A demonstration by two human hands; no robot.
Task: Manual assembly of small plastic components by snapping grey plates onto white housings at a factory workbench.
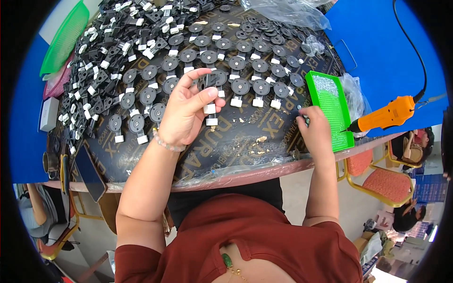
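My left hand (186, 111) is raised over the dark table (226, 141) and grips a black round part with a white clip (210, 101) between thumb and fingers. Rows of the same black disc parts (240, 87) lie just beyond it. My right hand (315, 129) rests on the table beside a green tray of small screws (330, 106), its fingertips pinched on something tiny that I cannot make out. An orange electric screwdriver (389, 114) hangs to the right of the tray, its tip near the tray's edge.
A heap of loose black and white parts (104, 56) covers the table's left and far side. A green basket (63, 40) lies far left, clear plastic bags (283, 12) at the back. A phone (89, 172) lies at the left edge. Other people sit on chairs (384, 181) at right.
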